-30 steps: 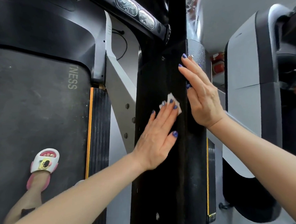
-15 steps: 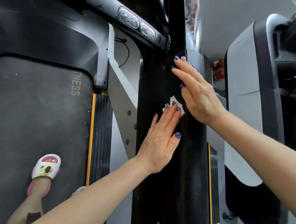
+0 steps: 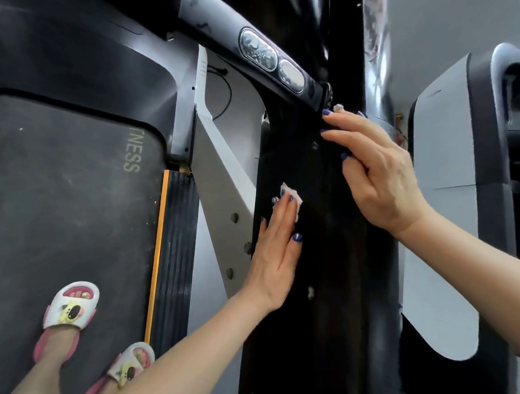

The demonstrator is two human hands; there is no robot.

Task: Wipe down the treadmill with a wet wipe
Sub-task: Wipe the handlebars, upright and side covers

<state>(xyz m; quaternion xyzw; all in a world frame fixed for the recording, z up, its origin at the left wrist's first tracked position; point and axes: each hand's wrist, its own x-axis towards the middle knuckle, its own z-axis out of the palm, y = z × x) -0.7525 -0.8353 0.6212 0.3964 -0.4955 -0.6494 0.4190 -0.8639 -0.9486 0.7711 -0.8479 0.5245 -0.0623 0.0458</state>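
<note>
Your left hand [image 3: 275,255], fingers flat, presses the wet wipe [image 3: 292,197] on the treadmill's black upright [image 3: 323,290]. Right hand [image 3: 380,179], fingers extended, braces higher up. Judged mid-task: belt [image 3: 56,201] and handrail [image 3: 231,35] likely remain.

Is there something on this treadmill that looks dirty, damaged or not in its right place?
Nothing looks broken or askew. The running belt carries pale specks and scuffs, like dust. The left hand presses the wet wipe flat on the black upright.

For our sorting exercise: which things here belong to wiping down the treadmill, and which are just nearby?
In the job:
left hand, pressing flat
wet wipe, under its fingertips
black post of the treadmill
right hand, resting on the post

Just nearby:
running belt
sandals
neighbouring machine
</note>
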